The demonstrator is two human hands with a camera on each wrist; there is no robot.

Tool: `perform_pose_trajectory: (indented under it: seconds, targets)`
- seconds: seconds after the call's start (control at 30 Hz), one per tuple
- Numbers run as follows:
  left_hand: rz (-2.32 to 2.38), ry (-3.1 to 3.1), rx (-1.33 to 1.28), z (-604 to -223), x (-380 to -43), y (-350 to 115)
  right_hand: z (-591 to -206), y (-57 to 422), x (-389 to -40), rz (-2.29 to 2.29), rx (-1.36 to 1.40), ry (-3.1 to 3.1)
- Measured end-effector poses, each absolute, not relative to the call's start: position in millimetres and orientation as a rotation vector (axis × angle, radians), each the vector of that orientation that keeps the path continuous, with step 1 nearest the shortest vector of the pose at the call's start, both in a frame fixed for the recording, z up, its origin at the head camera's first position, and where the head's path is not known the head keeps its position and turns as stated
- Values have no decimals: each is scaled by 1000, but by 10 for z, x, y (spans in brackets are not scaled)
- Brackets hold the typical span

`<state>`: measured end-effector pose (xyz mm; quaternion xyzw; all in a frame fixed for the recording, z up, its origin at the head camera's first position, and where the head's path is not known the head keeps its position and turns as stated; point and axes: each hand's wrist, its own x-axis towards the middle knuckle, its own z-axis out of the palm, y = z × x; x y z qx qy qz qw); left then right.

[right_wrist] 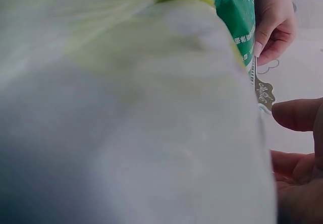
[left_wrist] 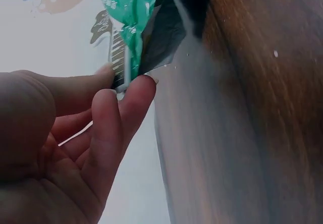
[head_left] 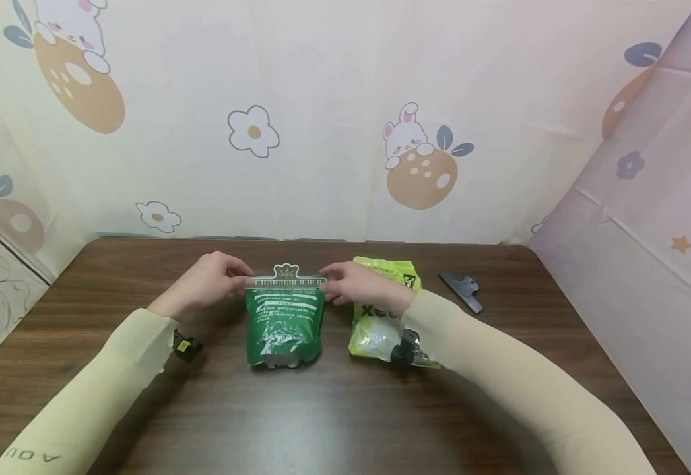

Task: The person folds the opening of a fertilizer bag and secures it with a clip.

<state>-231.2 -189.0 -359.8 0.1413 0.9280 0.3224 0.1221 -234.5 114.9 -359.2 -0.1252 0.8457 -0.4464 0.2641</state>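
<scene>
A green foil bag (head_left: 284, 323) hangs or stands with a long striped clear bag clip (head_left: 288, 282) across its top edge. The clip carries a small scalloped brown tab with white lettering. My left hand (head_left: 208, 284) pinches the clip's left end between thumb and fingertips, plain in the left wrist view, where the bag (left_wrist: 136, 22) shows from the side. At the other end, the fingertips of my right hand (head_left: 365, 285) hold the clip's right corner. In the right wrist view a blurred pale bag hides that corner, and the thumb (right_wrist: 298, 115) appears beside the tab.
Under my right forearm lies a yellow-green bag (head_left: 375, 330), partly covered by the hand and sleeve. A grey metal clip (head_left: 462, 291) rests on the wooden table (head_left: 286, 422) to the right. A patterned curtain (head_left: 321, 171) stands close behind the table's back edge.
</scene>
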Motion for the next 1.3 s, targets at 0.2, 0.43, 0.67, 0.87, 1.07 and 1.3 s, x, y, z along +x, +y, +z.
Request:
perform_pose_trajectory:
  seconds: [0.2, 0.43, 0.67, 0.87, 1.07, 1.3]
  targets:
    - [933, 2687, 370, -3646, -2325, -1907, -3600, 1140, -2328, -1186, -358, 2300]
    - [926, 2665, 347, -3688, -2343, -1911, -3594, 1127, -2332, -1128, -361, 2344]
    - [898, 2658, 345, -3703, -2330, -1917, -3571, 1134, -2317, -1089, -370, 2351]
    - [884, 2687, 368, -3682, -2308, -1918, -3555, 1145, -2317, -1046, -374, 2373]
    - [865, 2757, 393, -3647, -2290, -1914, -3468, 1212, -2310, -1016, -406, 2406]
    - [896, 2833, 433, -3610, -2292, -1852, -3362, 1385, -2269, -999, -459, 2408]
